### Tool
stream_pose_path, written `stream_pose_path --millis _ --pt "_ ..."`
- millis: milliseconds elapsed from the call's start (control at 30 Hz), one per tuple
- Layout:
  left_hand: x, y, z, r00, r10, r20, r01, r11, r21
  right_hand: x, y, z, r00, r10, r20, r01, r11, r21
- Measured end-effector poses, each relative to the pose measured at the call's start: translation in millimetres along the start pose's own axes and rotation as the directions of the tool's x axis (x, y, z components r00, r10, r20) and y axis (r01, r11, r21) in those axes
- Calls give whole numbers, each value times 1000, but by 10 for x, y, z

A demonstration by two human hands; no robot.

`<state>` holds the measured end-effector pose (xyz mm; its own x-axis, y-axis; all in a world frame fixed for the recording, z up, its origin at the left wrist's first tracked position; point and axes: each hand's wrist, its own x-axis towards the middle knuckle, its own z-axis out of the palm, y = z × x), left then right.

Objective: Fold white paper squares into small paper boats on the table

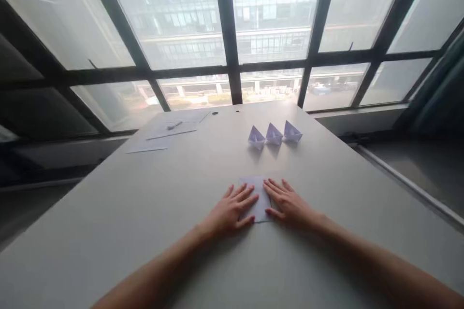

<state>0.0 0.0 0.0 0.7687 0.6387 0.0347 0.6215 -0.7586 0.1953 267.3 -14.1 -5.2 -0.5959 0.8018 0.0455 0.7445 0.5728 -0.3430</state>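
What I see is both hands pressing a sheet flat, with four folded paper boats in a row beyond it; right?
Not quite: the head view shows three folded paper boats in the row, not four. The rest holds: the left hand and right hand both press the sheet flat, with the row beyond it.

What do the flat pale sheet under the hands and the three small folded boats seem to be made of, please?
The flat pale lilac sheet: probably thin matt paper, lying flat with crisp edges. The three small folded boats: likely the same paper, holding sharp creases.
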Motion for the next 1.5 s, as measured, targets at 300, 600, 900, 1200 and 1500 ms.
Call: stream_pose_path --millis 300,600,900,1200,1500 --pt "18 -2 64 992 -92 -85 90 996 -30 46 16 49 995 79 -55 -80 997 -14" --pt "45 14 48 991 -132 -19 131 991 -16 53 38 56 999 35 -39 -35 999 8" --pt "120 -87 -38 993 -118 11 118 992 -33 93 72 81 998 43 -49 -43 999 1" --pt "468 -267 -48 990 -137 -21 136 990 -43 478 210 -88 966 64 -250 -76 996 -37" --pt "484 -248 36 981 -179 -78 183 982 43 602 406 -9 974 57 -219 -51 998 32"
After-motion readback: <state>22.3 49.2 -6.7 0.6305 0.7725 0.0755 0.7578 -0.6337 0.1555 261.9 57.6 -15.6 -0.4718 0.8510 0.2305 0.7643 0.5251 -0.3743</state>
